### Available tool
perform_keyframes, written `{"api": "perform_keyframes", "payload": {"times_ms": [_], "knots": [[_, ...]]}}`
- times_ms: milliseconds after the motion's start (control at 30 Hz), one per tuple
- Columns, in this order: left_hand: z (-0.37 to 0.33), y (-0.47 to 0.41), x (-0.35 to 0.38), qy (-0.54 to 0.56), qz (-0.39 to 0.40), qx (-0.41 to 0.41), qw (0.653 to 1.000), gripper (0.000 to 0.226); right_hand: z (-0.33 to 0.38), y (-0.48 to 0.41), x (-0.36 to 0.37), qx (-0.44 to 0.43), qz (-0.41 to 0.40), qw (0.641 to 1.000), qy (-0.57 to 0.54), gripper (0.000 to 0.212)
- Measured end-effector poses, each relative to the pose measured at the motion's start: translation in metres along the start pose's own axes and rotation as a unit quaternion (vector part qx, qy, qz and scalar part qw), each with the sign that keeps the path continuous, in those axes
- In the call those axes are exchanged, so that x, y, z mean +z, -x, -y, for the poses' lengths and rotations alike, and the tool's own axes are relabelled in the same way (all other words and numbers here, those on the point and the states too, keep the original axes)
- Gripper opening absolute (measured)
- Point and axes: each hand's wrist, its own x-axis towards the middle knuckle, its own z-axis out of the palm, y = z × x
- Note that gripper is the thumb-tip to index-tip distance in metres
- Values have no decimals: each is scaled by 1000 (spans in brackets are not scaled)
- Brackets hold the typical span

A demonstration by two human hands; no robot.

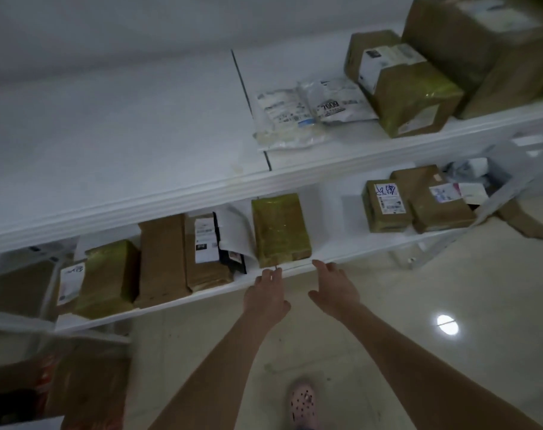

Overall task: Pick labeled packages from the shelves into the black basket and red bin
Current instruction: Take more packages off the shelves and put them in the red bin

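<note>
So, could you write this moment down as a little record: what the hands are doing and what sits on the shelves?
place: white shelving above a glossy floor
left hand: open, empty, reaching to the lower shelf's front edge
right hand: open, empty, reaching beside the left
nearest parcel: tape-wrapped box, just beyond both hands
lower shelf: brown boxes on either side of it
upper shelf: white mail bags, larger cartons at the right
basket and bin: not clearly in view

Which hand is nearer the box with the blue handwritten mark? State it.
Right. The right hand is below and left of the box; the left hand is farther left still.
</note>
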Motion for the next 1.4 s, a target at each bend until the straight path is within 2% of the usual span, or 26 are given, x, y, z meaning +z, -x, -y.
{"api": "perform_keyframes", "payload": {"times_ms": [200,367,500,667,733,800,867,967,1033,1167,1300,1400], "knots": [[14,-98,11,71,-5,-40,997,54,-13,-95,15,30,9,999,-39,63],[34,-167,32,251,-14,-92,964,64,-25,-160,37,68,26,990,-120,66],[48,-214,50,315,-43,-84,944,74,-28,-209,53,79,23,978,-191,64],[56,-251,73,431,-15,-126,893,87,-38,-251,74,50,4,980,-192,61],[52,-247,85,399,-11,-135,907,87,-48,-254,81,36,8,982,-184,63],[48,-235,98,323,-13,-171,931,78,-66,-248,85,62,13,986,-151,69],[46,-222,107,306,21,-207,929,73,-87,-237,86,101,28,988,-117,72],[48,-218,111,342,55,-245,906,74,-105,-235,85,125,62,985,-106,75],[45,-223,110,402,42,-244,881,68,-106,-244,86,121,68,973,-182,83],[34,-217,108,535,24,-244,809,50,-104,-249,90,131,100,919,-358,85],[28,-192,94,616,11,-246,748,52,-112,-228,75,149,122,874,-447,82],[19,-172,72,645,-17,-237,726,60,-115,-210,48,152,144,839,-502,86]]}}
